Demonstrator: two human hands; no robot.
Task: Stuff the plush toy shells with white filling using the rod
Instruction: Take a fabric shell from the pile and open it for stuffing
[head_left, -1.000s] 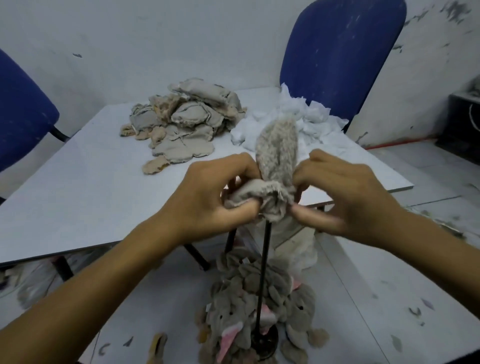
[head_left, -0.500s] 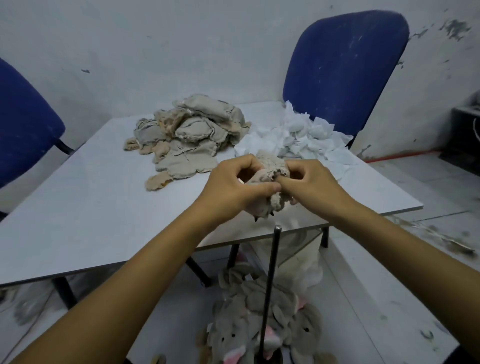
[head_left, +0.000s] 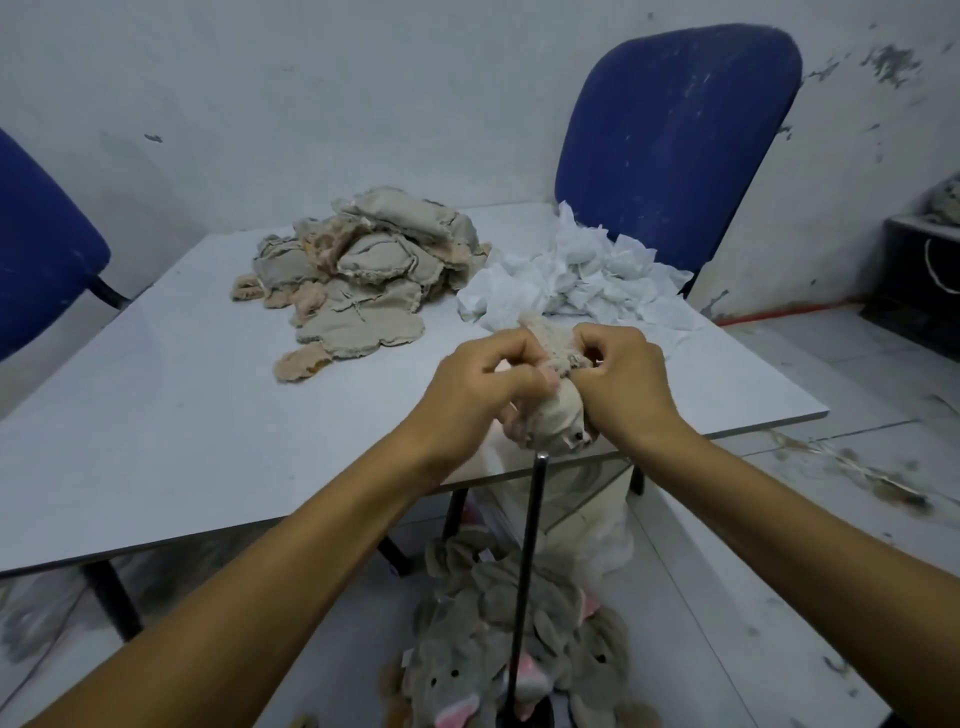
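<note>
Right above the top of the rod (head_left: 525, 561), both hands have a tight grip on one plush shell (head_left: 558, 405): the left hand (head_left: 485, 387) and the right hand (head_left: 626, 382) each pinch its fuzzy fabric with curled fingers, holding it just over the near edge of the counter (head_left: 156, 415). The rod stands upright from the floor, its tip just under the shell but not touching it. Farther back on the counter sits a heap of flat empty shells (head_left: 363, 270), with the white filling (head_left: 576, 275) piled right beside it. Down on the floor, grey finished toys (head_left: 483, 670) crowd around the rod's base. A blue chair (head_left: 675, 130) stands behind the counter.
</note>
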